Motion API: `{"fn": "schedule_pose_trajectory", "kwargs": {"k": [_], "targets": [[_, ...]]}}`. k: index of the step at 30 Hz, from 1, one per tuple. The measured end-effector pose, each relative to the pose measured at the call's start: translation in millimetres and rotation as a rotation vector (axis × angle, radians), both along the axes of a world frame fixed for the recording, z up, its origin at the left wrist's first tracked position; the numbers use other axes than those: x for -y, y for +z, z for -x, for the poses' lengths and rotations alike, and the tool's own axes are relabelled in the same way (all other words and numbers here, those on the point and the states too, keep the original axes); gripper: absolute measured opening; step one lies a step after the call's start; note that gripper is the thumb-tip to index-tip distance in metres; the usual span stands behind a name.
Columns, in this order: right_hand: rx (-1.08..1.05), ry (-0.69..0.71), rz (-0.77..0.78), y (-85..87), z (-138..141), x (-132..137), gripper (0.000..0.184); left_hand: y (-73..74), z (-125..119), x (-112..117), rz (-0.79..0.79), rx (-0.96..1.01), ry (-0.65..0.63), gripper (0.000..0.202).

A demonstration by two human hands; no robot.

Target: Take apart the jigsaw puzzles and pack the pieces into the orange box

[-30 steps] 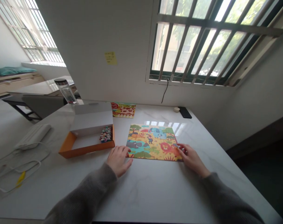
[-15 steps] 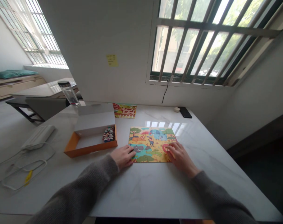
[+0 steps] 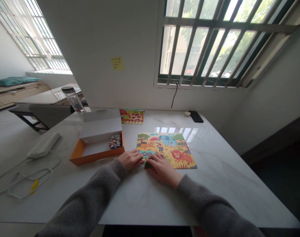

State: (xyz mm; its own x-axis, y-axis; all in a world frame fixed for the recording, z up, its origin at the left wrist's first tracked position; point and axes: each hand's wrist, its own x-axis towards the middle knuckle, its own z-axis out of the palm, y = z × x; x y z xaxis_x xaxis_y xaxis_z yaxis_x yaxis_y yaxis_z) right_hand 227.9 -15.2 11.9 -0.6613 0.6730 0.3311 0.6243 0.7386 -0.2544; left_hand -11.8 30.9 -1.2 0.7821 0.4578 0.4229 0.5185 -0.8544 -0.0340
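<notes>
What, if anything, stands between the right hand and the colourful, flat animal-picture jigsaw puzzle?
Nothing visible does. The right hand is over the near-left part of the puzzle, close beside the left hand. The open orange cardboard box sits left of the puzzle, not between them.

Left hand (image 3: pixel 130 160) near right hand (image 3: pixel 164 169); seemingly curled

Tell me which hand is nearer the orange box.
Left. The left hand is just off the box's near right corner, by the puzzle's left edge; the right hand is farther right, at the puzzle's near edge.
</notes>
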Motion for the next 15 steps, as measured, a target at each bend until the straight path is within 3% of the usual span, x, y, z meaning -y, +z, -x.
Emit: {"fn": "schedule_pose_trajectory", "kwargs": {"k": [5, 9, 12, 15], "targets": [[-0.209, -0.063, 0.154, 0.5, -2.3, -1.4, 0.020, 0.9, 2.3, 3.6, -0.080, 0.093, -0.010, 0.032], [-0.472, -0.171, 0.333, -3.7, 0.3, -8.0, 0.046, 6.9, -18.1, 13.5, -0.156, 0.173, 0.001, 0.038], [-0.664, -0.223, 0.462, -8.5, -0.2, -12.7, 0.046, 8.3, -35.4, 20.5, -0.088, 0.222, 0.003, 0.047], [-0.751, -0.248, 0.535, -9.6, -1.6, -14.1, 0.045, 9.0, -42.3, 23.8, 0.118, 0.436, 0.027, 0.059]]}}
